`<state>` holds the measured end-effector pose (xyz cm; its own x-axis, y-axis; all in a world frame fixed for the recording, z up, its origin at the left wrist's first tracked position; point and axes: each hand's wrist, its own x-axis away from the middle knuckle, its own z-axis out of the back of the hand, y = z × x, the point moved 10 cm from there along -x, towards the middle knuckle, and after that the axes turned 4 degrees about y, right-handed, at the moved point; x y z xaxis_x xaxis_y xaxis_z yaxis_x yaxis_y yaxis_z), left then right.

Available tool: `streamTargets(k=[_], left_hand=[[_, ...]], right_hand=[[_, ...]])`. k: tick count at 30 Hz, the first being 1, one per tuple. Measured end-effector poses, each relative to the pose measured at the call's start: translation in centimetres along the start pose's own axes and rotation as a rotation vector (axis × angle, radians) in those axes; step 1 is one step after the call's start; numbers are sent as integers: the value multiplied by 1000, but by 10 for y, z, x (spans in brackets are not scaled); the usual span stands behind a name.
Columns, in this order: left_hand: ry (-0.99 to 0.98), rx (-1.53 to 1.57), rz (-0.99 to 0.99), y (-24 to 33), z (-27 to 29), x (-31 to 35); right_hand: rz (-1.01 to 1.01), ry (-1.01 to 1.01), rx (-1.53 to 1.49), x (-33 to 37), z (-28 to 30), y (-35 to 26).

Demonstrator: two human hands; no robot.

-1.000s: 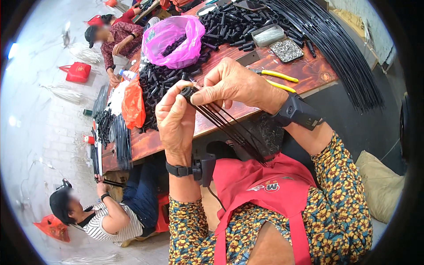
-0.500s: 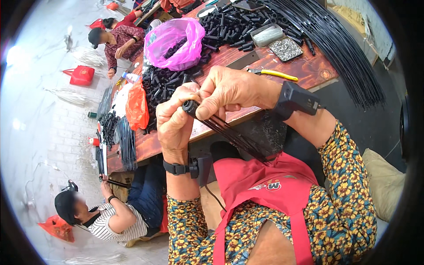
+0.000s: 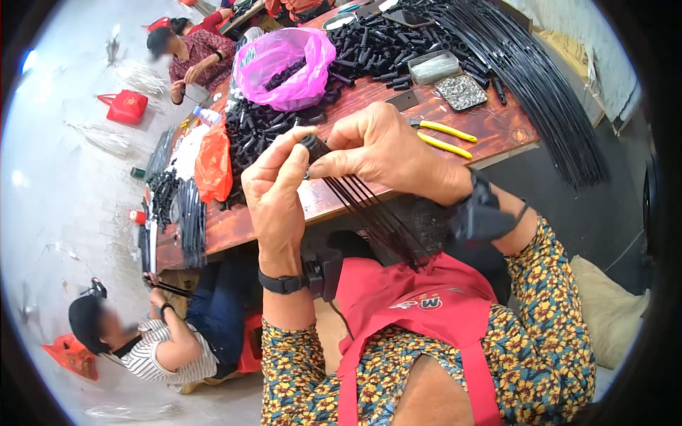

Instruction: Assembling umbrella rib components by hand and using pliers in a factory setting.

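Just above the near table edge, I hold a short black cylindrical piece between both hands. Several thin black rods run from it down toward my red apron. My left hand is closed, its thumb and fingers gripping the cylinder from the left. From the other side my right hand pinches it, thumb bent in below the cylinder. A tiny shiny spot shows by the thumb tips, too small to name. Yellow-handled pliers lie on the table just beyond my right wrist.
Black tubular parts are heaped on the wooden table around a pink plastic bag. A tray of small metal bits, a clear box and a bundle of long black rods lie right. Co-workers sit at the left.
The cylinder has tilted, and its open end no longer faces me. My right thumb has moved from its rim to below it. Both plier handles now show beside my right hand.
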<state>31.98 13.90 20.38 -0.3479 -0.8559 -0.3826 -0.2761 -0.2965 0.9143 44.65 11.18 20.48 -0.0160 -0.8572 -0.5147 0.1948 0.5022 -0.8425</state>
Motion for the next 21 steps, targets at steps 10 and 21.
streamTargets(k=[10, 21], left_hand=[[165, 288, 103, -49, 12, 5], [-1, 303, 70, -42, 2, -13]], right_hand=[[-42, -105, 228, -8, 7, 8], [-173, -245, -28, -13, 3, 22]])
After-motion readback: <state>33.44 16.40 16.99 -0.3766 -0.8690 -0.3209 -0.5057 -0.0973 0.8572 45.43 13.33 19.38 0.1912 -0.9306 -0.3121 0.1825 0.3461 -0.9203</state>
